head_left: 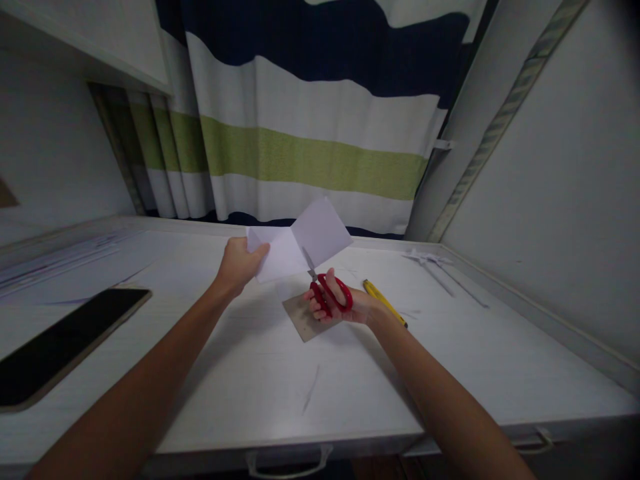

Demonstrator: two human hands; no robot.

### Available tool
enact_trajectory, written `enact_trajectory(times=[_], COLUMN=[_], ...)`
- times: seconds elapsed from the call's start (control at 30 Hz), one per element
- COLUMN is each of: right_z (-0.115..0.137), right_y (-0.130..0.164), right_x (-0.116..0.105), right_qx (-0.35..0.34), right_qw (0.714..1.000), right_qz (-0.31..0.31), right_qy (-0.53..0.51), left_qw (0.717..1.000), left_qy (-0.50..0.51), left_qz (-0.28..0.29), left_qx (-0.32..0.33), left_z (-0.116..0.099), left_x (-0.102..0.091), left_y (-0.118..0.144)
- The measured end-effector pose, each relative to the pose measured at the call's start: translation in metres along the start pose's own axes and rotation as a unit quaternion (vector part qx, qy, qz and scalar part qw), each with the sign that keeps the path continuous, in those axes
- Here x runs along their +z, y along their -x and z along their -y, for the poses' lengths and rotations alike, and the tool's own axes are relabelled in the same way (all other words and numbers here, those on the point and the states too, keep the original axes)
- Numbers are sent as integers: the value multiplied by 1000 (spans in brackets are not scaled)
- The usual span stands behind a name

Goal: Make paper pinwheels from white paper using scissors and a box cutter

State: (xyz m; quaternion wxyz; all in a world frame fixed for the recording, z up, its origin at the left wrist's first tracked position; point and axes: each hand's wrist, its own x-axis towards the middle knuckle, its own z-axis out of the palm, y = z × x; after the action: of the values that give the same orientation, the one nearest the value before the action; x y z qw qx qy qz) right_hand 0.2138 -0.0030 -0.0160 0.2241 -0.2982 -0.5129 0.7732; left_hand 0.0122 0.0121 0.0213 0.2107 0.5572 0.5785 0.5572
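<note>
My left hand (240, 265) pinches the left part of a white sheet of paper (320, 230), thumb on top, holding it above the desk. The paper is partly cut or folded, its right part angled upward. My right hand (333, 303) grips red-handled scissors (345, 293), fingers through the loops. Their blades point up and away, at the paper's lower edge between its two parts; how far they are spread is hard to tell. Under my right hand lies a grey-brown square of card (303, 323) on the desk. Just right of that hand rests a yellow utility knife (385, 303).
A white desk (250, 400) spans the view. At left are a black-screened phone (65, 340) and a stack of papers (65, 260). White paper shapes on thin sticks (435, 263) lie at the back right. A striped curtain (315, 160) hangs behind.
</note>
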Motion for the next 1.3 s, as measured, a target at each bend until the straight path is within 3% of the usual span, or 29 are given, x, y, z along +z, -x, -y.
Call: enact_trajectory(times=[0.3, 0.7, 1.0, 1.3], right_z=[0, 7, 11, 7], right_y=[1, 11, 16, 13], right_x=[-3, -11, -15, -17], right_qx=[15, 72, 70, 96], right_qw=[1000, 992, 991, 990], right_qz=[2, 41, 57, 55], right_qy=[7, 94, 95, 84], left_qw=[990, 938, 921, 942], left_qy=[-127, -291, -331, -283], left_qz=[-9, -31, -11, 9], left_qx=[62, 189, 204, 182], left_z=[-2, -4, -5, -6], left_x=[-3, -14, -13, -9], left_y=[0, -5, -3, 1])
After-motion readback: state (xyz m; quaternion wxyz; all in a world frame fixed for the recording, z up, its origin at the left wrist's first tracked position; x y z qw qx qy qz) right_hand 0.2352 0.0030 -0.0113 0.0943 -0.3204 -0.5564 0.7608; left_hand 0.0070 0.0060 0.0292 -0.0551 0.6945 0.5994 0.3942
